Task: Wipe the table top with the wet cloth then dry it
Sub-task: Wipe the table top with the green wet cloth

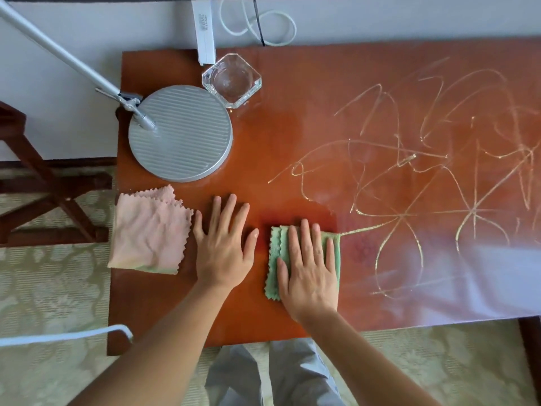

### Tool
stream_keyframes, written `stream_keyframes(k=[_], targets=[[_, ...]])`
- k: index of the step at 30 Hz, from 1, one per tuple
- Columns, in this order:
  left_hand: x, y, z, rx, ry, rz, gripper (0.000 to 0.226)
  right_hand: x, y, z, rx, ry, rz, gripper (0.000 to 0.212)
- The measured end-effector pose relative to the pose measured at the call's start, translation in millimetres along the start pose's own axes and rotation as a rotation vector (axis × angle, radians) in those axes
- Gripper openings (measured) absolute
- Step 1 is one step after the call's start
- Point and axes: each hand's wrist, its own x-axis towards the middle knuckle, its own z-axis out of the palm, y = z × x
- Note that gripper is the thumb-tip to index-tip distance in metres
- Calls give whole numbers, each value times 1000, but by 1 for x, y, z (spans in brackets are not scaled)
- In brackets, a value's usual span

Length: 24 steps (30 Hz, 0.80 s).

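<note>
Counter (pixel 292 127) has scribbles (pixel 409 171) all over the right side, prob smears if the cloth's too wet. Lamp base (pixel 180 133) & glass dish (pixel 231 80) could get bumped. Green cloth (pixel 273 259) sits near the front edge under flat, spread right hand (pixel 307 271); left hand (pixel 222 247) spread on bare wood beside pink cloth (pixel 149 230).

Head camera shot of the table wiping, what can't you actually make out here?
- Table top: its right end runs off the picture edge, so how far the scribbles reach is unknown.
- Green cloth: mostly covered by the right hand; wetness not visible.
- Near right table area: washed out by glare.
- Lamp arm: cut off top left; head unseen.
- Left hand lies flat on the wood beside the pink cloth.
</note>
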Motion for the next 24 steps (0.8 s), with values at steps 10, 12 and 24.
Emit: stream_keyframes(k=[10, 12, 24], targets=[[0, -2, 9, 14, 61, 13, 52, 183, 8, -32, 15, -1, 27, 63], [0, -3, 11, 14, 77, 14, 51, 204, 5, -35, 10, 0, 21, 64], [0, -2, 8, 24, 20, -16, 54, 62, 9, -16, -13, -57, -65, 65]])
